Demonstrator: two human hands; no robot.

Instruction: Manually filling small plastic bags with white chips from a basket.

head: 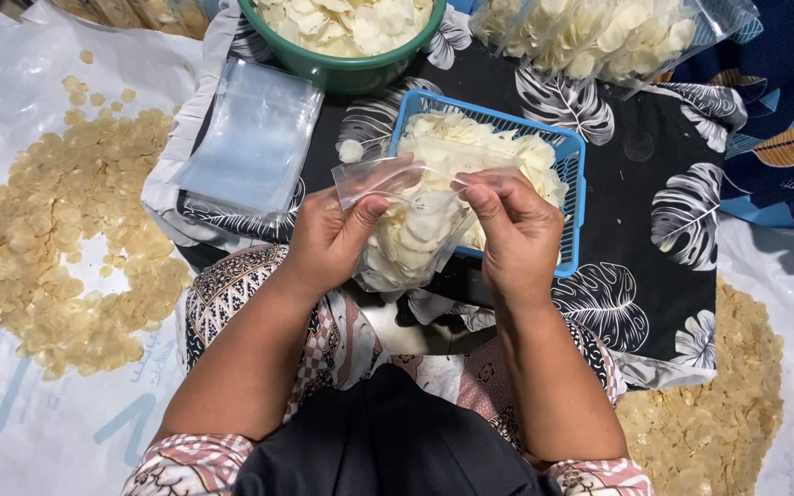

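Note:
A small clear plastic bag (413,241) filled with pale thin chips hangs between my two hands above a blue plastic basket (573,184) of the same chips. My left hand (328,241) pinches the bag's top edge on its left side. My right hand (515,231) pinches the top edge on its right side. The bag's mouth is stretched flat between my thumbs and fingers. The basket sits on a black cloth (636,147) with white leaf prints.
A stack of empty clear bags (255,138) lies left of the basket. A green bowl (346,72) of chips stands at the back, a large clear bag of chips (599,37) beside it. Loose yellowish chips (66,230) are spread on white sheeting, left and right.

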